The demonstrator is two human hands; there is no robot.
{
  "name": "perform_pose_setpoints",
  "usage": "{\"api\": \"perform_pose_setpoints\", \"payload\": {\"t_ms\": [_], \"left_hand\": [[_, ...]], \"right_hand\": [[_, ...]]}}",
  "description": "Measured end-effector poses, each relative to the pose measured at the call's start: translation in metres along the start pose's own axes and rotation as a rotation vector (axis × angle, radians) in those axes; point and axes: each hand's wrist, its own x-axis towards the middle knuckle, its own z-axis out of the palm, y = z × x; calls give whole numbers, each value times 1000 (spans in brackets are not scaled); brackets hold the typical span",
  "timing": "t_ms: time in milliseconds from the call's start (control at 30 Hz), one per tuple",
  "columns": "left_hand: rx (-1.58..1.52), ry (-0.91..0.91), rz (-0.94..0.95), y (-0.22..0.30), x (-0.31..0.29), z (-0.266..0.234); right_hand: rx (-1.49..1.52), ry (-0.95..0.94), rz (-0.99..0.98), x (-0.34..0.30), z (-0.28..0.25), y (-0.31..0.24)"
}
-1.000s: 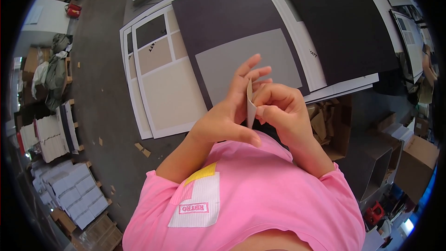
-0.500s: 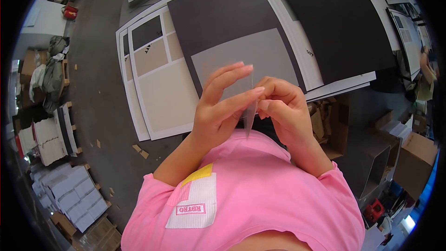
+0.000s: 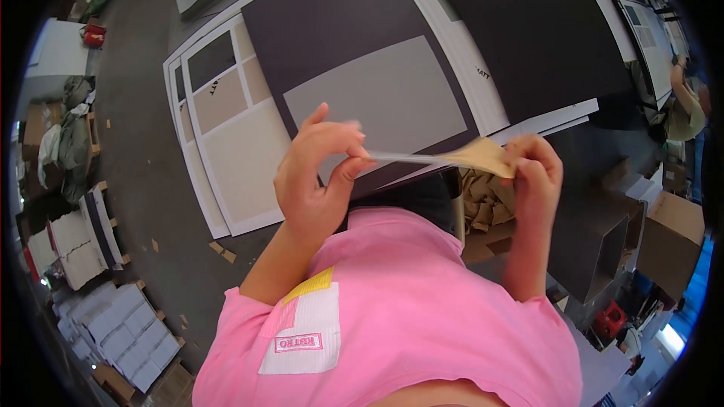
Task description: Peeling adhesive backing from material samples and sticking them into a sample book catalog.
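My left hand (image 3: 315,175) pinches one end of a thin translucent strip (image 3: 403,157) between thumb and fingers. The strip stretches across to a tan piece of backing paper (image 3: 477,154), which my right hand (image 3: 537,169) grips closed at its far end. The two seem joined where the paper curls away from the strip. Both hands are raised over the near edge of the table. Behind them lies a grey rectangular sheet (image 3: 381,90) on a larger dark board (image 3: 324,19).
Beige and white sample panels (image 3: 237,132) lie left of the dark board, and a black board (image 3: 520,38) lies to its right. Crumpled tan paper (image 3: 483,196) fills a box below my right hand. Stacked white packs (image 3: 124,332) stand on the left floor; another person (image 3: 682,105) is at far right.
My hands have moved apart from close together, the right one going rightward. The tan paper now spreads out from the strip between them. The view has shifted slightly.
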Motion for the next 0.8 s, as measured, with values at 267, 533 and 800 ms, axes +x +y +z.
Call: {"api": "perform_pose_setpoints", "payload": {"t_ms": [267, 533, 800], "left_hand": [[-192, 61, -419, -12, 22, -15], [-514, 48, -668, -36, 32, -32], [-39, 233, -562, -101, 72, -68]], "right_hand": [[-1085, 50, -40, -13, -98, 54], [-164, -516, -354, 78, 74, -8], [-362, -545, -122, 154, 177, -8]]}}
